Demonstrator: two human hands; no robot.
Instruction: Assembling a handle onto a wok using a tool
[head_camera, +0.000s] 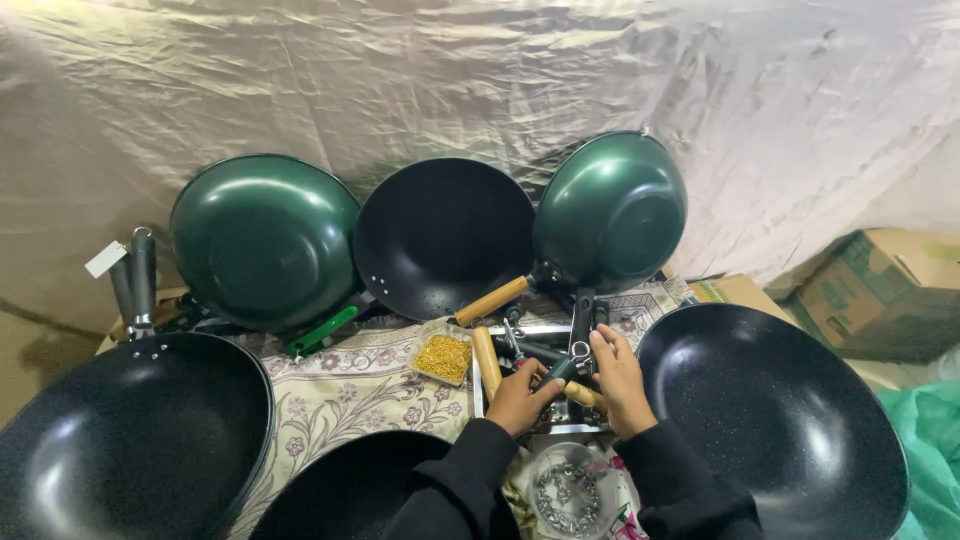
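**Hands at a wooden pan handle among the woks**

A brown cardboard box (885, 290) with green print sits at far right; a small white tag (105, 258) hangs at far left. Between black woks on the floral-clothed desk (345, 390), the left hand (517, 398) is curled around a dark tool (560, 368), and the right hand (618, 382) closes on a wooden handle (583, 396).

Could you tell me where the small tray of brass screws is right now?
In the head view, the tray of brass screws sits on the floral cloth, just left of the left hand.
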